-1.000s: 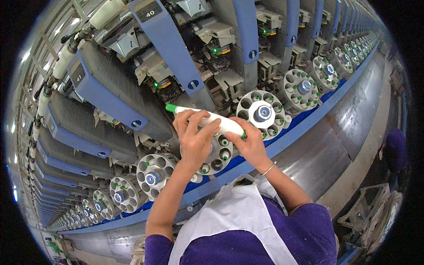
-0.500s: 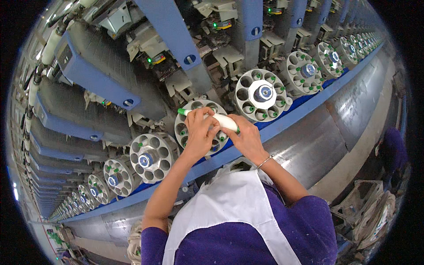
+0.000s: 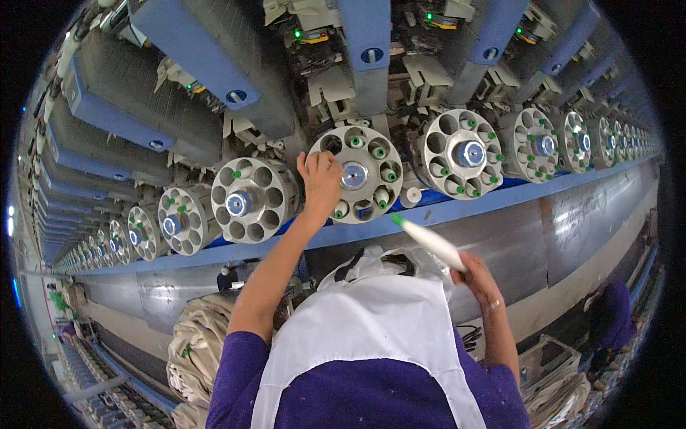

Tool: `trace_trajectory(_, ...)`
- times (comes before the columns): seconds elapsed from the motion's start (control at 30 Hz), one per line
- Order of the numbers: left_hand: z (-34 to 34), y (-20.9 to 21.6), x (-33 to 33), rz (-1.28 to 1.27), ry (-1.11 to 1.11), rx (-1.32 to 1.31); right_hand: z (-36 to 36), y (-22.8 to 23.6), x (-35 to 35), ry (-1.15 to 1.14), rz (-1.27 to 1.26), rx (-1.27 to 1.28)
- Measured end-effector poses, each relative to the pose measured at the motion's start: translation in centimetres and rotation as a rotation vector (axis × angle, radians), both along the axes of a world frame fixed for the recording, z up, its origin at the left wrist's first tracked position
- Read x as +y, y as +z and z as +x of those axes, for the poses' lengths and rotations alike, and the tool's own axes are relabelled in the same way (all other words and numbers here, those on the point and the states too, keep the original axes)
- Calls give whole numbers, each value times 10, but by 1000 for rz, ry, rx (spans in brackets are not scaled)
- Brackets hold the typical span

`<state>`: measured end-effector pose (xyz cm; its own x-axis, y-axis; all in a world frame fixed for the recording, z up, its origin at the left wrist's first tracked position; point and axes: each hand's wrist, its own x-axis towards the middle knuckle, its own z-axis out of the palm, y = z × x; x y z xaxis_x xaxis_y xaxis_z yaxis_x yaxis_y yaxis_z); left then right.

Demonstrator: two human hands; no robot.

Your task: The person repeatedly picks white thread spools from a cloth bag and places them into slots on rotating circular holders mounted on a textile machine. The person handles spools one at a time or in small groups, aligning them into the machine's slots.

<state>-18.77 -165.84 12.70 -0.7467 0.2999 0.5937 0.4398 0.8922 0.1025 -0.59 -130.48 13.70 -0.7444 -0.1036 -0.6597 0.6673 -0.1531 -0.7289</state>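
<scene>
My right hand grips a white yarn bobbin by its thick lower end, low at the right, with the bobbin's green tip pointing up and left. Ahead is a round grey bobbin magazine with a blue and silver hub. Several of its pockets hold green-tipped bobbins. My left hand rests at the left side of this magazine, beside the hub. Its fingers are bent and drawn together; what they hold, if anything, is hidden.
More magazines, such as the one at the left and the one at the right, line a blue rail. Blue machine panels rise behind. Beige cloth sacks lie behind at the left. Another person is at the far right.
Both hands held the bobbin together. My right hand has carried it down to the right, while my left hand has let go and moved to the magazine's left side. The view has turned.
</scene>
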Motion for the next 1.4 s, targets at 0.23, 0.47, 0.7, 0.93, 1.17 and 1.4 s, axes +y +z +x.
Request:
trace_trajectory(0.23,-19,-35,-8,-88,18,-41,37,-88,16,-380,-517,-224)
trace_trajectory(0.47,37,-9,4,1046,-48,-905,-47,-77,-76,54,-614,-21)
trace_trajectory(0.7,69,0,4,867,65,-739,-66,-97,-122,395,323,584)
trace_trajectory(0.93,81,-30,16,424,-89,-579,-31,-105,-92,510,323,484)
trace_trajectory(1.17,153,-56,-21,302,86,-579,-44,-123,-90,615,208,340)
trace_trajectory(1.4,334,-61,-138,264,789,-400,-73,-129,-181,1240,187,563)
